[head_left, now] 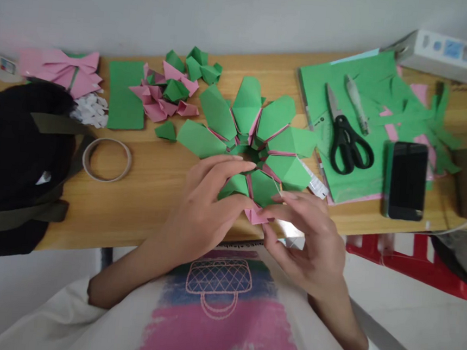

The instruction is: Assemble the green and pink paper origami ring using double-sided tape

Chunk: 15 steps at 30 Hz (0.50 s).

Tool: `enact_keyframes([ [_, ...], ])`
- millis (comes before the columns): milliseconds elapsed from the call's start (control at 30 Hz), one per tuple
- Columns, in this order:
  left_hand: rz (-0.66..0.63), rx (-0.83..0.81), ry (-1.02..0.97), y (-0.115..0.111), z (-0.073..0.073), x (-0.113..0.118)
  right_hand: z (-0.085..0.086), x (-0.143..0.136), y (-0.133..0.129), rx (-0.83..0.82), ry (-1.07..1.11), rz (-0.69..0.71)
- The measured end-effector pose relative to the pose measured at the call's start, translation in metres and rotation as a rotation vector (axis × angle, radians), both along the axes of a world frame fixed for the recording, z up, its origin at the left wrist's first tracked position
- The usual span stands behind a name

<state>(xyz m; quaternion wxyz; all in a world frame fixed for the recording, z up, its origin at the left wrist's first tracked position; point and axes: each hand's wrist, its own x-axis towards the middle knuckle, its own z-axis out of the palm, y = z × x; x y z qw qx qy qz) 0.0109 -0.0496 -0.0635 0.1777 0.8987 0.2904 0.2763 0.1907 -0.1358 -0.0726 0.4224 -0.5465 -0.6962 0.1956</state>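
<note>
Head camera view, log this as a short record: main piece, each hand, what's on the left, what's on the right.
Main piece: ring of green and pink folded paper, on the wooden table
Left hand: fingers over the ring's near side, thumb at a pink folded piece
Right hand: seems to pinch that piece's right corner
Left: tape roll, loose folded pieces
Right: black-handled scissors on green sheets; phone, screen dark

Dim soft light, slight blur, bowed edges
</note>
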Motion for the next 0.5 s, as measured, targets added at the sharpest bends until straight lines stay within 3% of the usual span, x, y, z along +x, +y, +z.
enact_keyframes([
  [300,-0.009,0.043,-0.011,-0.001,-0.003,0.0,0.004,-0.003,0.003,-0.004,0.024,0.006],
  [500,0.118,0.19,0.086,-0.012,0.012,-0.018,0.007,-0.004,0.004,0.004,0.019,-0.016],
])
